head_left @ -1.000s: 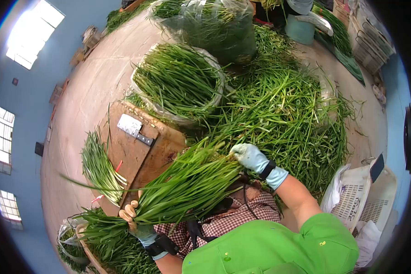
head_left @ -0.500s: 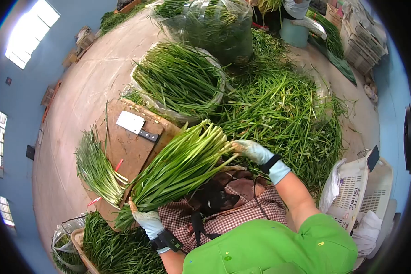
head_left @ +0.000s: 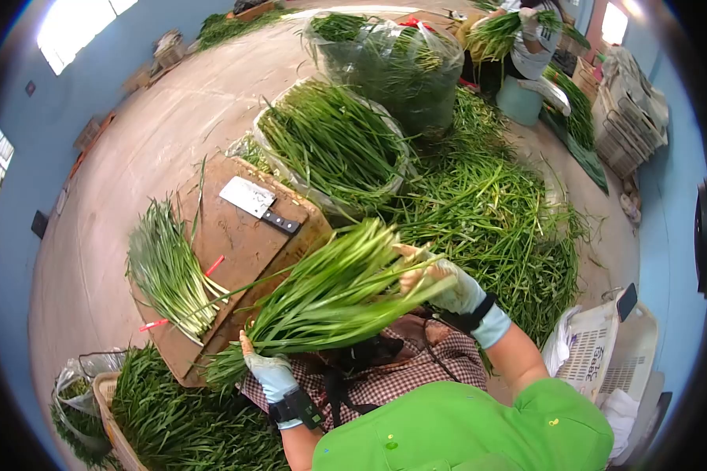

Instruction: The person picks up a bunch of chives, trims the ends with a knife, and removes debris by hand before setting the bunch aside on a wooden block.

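A large bundle of long green leafy stalks (head_left: 330, 294) lies slanted across my lap, its pale ends toward the right. My left hand (head_left: 271, 375), in a light blue glove, grips the leafy end at the lower left. My right hand (head_left: 440, 282), gloved too, is closed around stalks at the pale end, and some stick out past it. Left of the bundle is a brown board (head_left: 228, 196) bearing a cleaver (head_left: 258, 204) with a black handle. A smaller bunch (head_left: 173, 271) rests on the board's left side, by a red strip (head_left: 214, 265).
Beyond the board stands a bag of greens (head_left: 334, 141), with a fuller clear bag (head_left: 385, 74) behind. Loose greens (head_left: 495, 212) are heaped at right. A basket (head_left: 116, 424) is at lower left, white crates (head_left: 605, 345) at right. Another person (head_left: 534, 51) holds greens at the back.
My right hand has moved slightly right and down, and the stalks it holds are more spread and blurred. The view has shifted, showing more of the other person, who holds greens.
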`<control>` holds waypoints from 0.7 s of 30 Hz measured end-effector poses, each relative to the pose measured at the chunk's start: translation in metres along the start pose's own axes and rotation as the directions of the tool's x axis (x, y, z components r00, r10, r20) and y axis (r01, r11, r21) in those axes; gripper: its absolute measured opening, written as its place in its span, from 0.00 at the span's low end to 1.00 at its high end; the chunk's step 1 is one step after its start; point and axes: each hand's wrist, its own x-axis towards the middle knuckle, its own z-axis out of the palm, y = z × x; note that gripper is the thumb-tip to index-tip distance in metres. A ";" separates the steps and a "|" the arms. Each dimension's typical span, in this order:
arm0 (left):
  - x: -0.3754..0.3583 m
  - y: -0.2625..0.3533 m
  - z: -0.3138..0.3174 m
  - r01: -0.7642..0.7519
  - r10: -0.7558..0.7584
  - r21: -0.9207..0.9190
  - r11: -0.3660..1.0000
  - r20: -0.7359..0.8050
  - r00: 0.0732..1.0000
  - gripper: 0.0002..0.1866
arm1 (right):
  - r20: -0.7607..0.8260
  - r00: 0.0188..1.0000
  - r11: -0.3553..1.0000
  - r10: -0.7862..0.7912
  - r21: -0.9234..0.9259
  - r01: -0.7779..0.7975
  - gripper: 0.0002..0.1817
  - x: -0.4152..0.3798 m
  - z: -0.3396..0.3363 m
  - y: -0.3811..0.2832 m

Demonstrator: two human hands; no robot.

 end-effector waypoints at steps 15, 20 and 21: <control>0.006 0.000 0.013 0.274 -0.419 -0.663 0.696 -0.066 0.905 0.20 | 0.319 0.917 -0.516 -0.240 -0.842 0.157 0.19 0.036 -0.015 -0.018; 0.007 -0.002 0.011 0.276 -0.458 -0.673 0.686 -0.105 0.883 0.18 | 0.093 0.986 -0.569 0.137 -0.807 0.156 0.18 0.102 -0.043 0.014; 0.006 -0.005 0.008 0.258 -0.445 -0.670 0.696 -0.120 0.888 0.18 | 0.133 0.977 -0.527 0.163 -0.826 0.201 0.11 0.109 -0.045 0.010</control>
